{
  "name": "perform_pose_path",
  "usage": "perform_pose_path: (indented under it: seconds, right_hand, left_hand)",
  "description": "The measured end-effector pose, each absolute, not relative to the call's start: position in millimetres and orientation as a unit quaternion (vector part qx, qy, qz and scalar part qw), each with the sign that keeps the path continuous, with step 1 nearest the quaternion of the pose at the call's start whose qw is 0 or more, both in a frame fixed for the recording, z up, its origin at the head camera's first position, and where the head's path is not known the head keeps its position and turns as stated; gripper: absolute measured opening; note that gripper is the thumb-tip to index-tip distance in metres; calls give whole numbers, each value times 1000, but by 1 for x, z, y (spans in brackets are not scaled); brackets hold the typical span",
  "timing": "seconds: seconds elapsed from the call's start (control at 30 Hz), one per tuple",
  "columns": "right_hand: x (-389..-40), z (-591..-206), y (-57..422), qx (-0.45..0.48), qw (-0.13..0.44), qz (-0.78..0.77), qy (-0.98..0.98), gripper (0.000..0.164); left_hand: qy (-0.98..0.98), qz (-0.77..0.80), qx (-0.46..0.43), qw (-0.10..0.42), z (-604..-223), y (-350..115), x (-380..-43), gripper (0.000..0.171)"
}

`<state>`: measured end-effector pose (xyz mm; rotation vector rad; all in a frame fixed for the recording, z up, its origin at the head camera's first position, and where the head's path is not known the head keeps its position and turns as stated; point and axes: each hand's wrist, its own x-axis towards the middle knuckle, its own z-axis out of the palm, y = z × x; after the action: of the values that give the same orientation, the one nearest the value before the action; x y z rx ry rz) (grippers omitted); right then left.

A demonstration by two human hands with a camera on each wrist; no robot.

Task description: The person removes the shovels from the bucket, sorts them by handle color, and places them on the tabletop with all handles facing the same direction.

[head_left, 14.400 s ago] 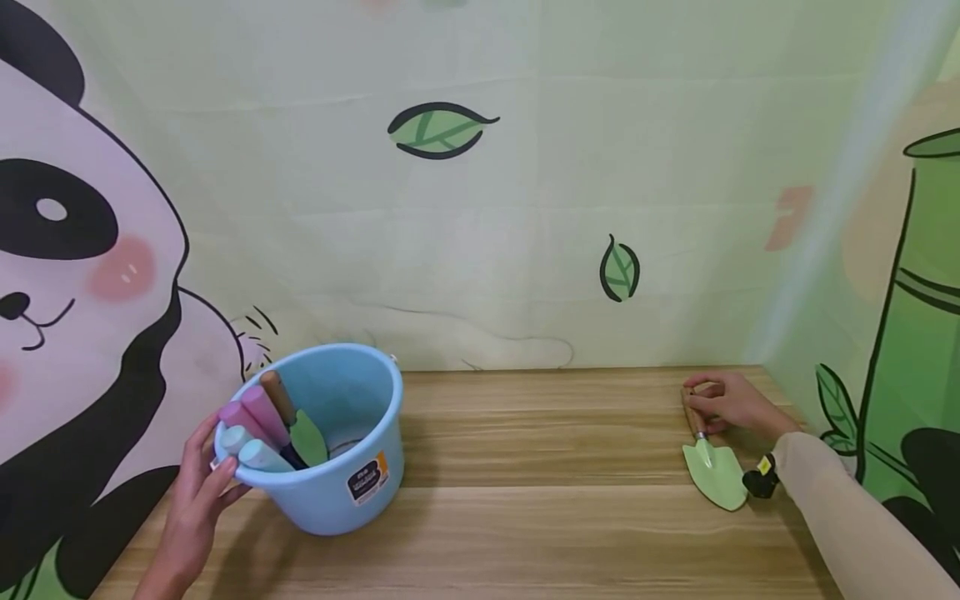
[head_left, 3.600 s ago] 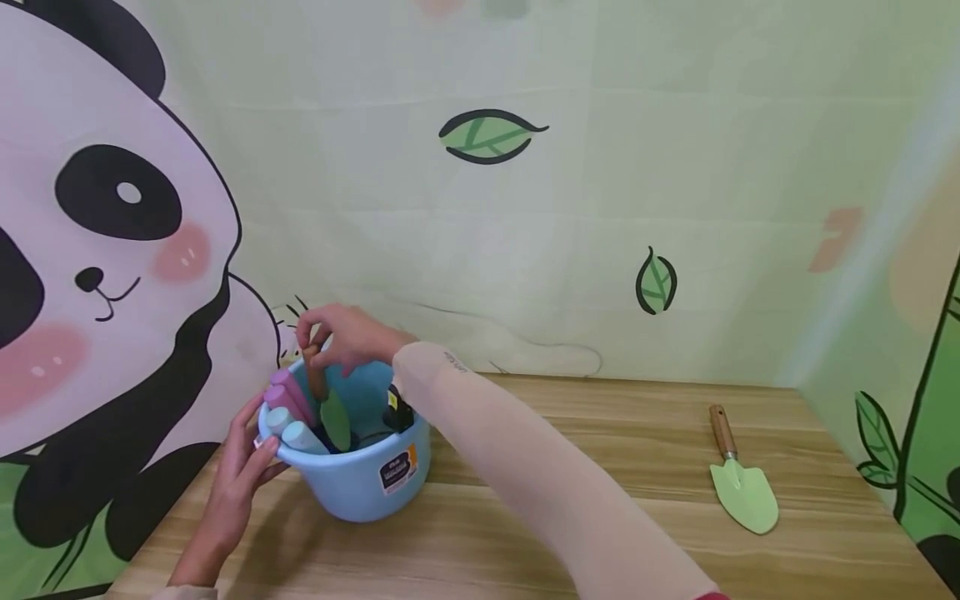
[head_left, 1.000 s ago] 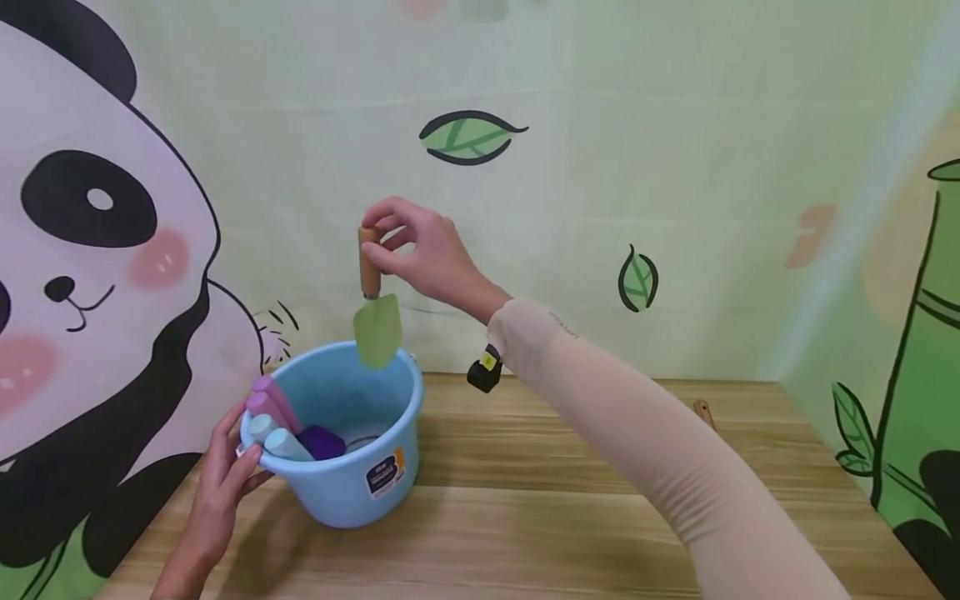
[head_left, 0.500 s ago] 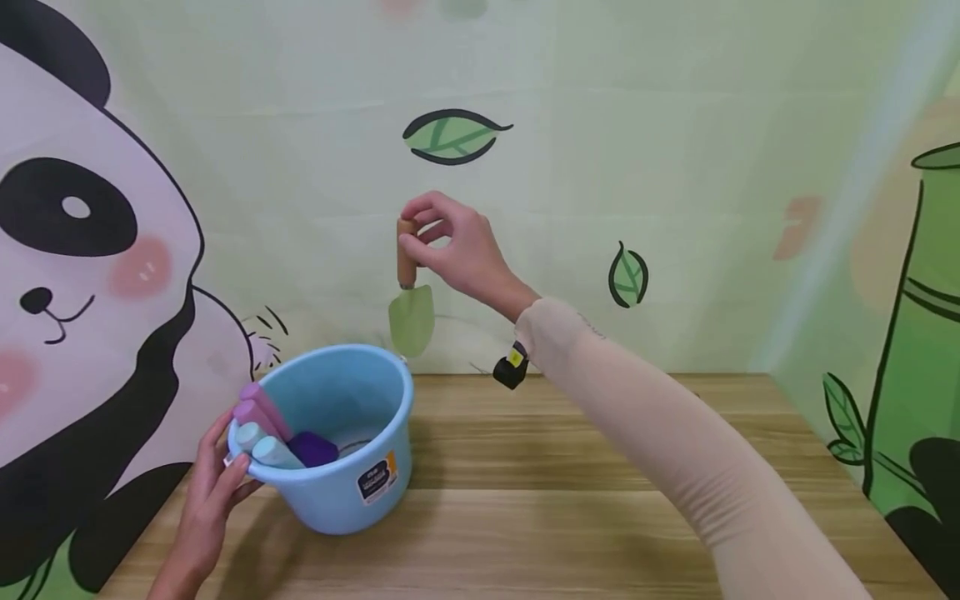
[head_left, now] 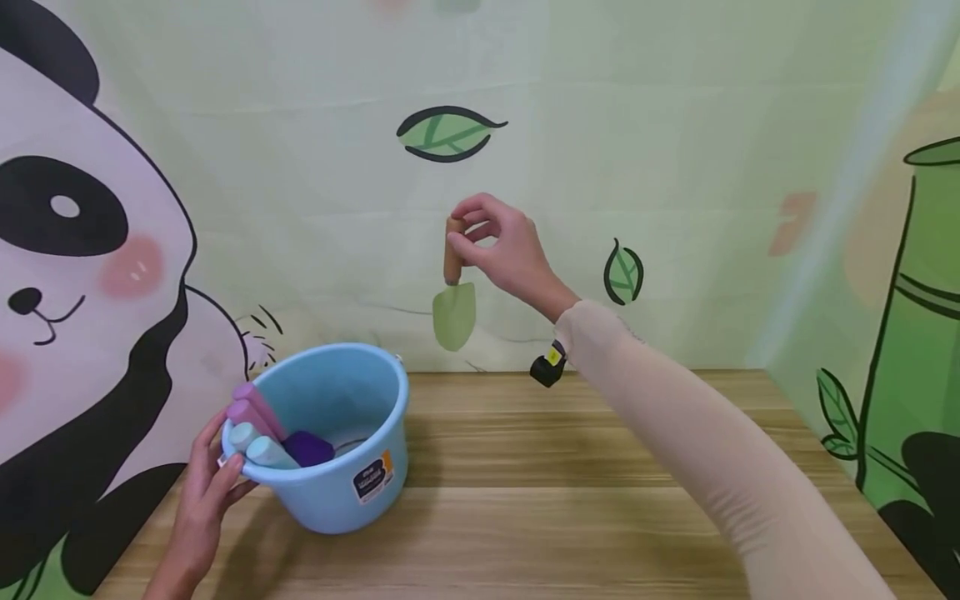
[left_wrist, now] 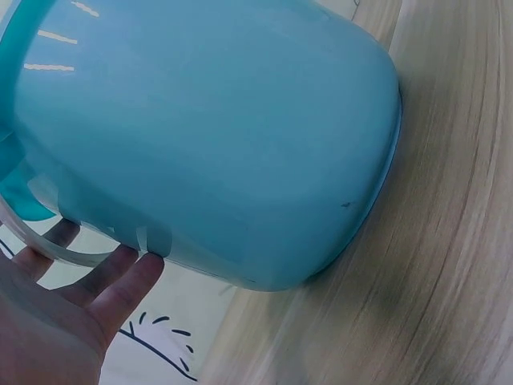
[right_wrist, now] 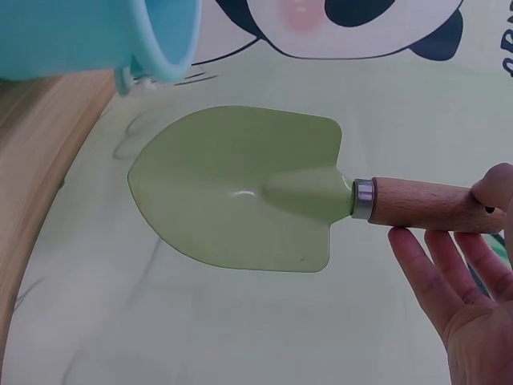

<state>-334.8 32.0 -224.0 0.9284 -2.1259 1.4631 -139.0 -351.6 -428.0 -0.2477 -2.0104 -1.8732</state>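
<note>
Right hand pinches trowel by wooden handle, blade hanging down, mid-air, apart from the bucket. Left hand grips bucket's rim (sound brace, I'd say). Best: firm pinch, smooth carry, blade clear of rim.

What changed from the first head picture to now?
The right grip let go of a trowel on the table, then lifted the other trowel out of the bucket and rightward, blade down. The first trowel is out of sight, probably behind the sleeve. The left grip stays on the bucket's rim; the pink handles and blue handles stay inside.
</note>
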Motion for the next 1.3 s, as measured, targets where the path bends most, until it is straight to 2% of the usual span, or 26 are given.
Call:
perform_pose_path:
  seconds: [0.7,1.3]
  right_hand:
    - [-339,-246,99,289,187,518,-783,24]
    - [-336,-258,147,247,178,507,-806,29]
  left_hand:
    - [-729,-659,-67,174,-426,-354,-137,60]
    - [-721,-663,-74,186,-426,-354,-136,60]
